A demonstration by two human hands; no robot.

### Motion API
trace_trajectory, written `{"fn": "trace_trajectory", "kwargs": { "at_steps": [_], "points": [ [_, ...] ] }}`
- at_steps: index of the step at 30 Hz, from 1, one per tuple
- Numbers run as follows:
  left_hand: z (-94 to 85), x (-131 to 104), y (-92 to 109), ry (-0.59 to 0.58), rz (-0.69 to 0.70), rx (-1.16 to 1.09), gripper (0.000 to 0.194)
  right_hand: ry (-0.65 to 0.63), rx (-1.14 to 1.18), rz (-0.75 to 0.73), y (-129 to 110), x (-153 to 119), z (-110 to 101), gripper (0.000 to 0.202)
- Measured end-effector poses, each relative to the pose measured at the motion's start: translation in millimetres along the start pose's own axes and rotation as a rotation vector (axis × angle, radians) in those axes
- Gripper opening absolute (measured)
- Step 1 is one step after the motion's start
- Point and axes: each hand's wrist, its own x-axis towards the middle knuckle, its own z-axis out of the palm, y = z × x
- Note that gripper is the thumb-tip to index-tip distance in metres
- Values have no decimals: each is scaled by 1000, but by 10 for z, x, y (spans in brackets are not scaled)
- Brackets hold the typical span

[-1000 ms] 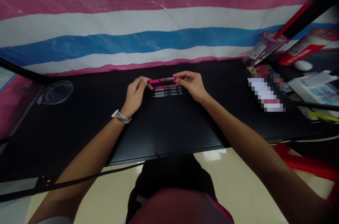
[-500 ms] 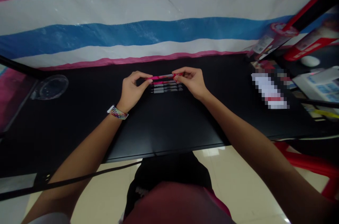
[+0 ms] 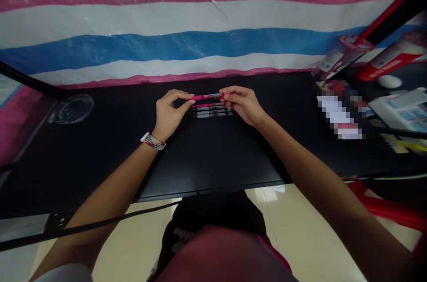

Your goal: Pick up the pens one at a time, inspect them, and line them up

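Note:
A red pen lies level between my two hands, just beyond a row of pens on the black desk. My left hand pinches its left end between thumb and fingers. Its right end is in the closed fingers of my right hand. On the near side of it, several pens lie side by side, grey ones closest to me and a red one behind them. Whether the held pen touches the desk I cannot tell. A patterned band is around my left wrist.
A clear plastic lid or dish sits at the desk's left. To the right are a cup with a red rim, a red and white canister, a white rounded object and a blurred-out white item. A striped sheet hangs behind.
Both hands keep their hold on the red pen, which is now slightly farther from the row, so the red pen behind the grey ones shows more. The view has shifted a little.

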Motion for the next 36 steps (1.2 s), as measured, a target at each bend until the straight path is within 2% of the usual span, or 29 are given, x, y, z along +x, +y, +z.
{"fn": "trace_trajectory", "kwargs": {
  "at_steps": [5,7,11,16,20,25,31,36],
  "points": [
    [20,4,-17,24,-69,-72,18,-117,96,117,-75,-17,39,61],
    [28,2,-9,26,-62,-77,16,-169,117,137,-96,-29,54,68],
    [38,-8,29,25,-26,-62,14,-215,149,130,-127,-57,55,67],
    [64,-35,90,32,23,-25,13,-185,144,107,-76,-65,35,58],
    [100,-41,89,20,-13,-69,14,-129,110,107,-25,-58,32,58],
    [138,-32,40,47,-57,-153,21,-158,74,85,-28,-61,23,66],
    [170,-40,70,29,-109,-184,20,-130,60,55,-45,-67,20,73],
    [177,-38,95,22,-104,-206,19,-117,92,66,-33,-65,26,64]
  ]
}}
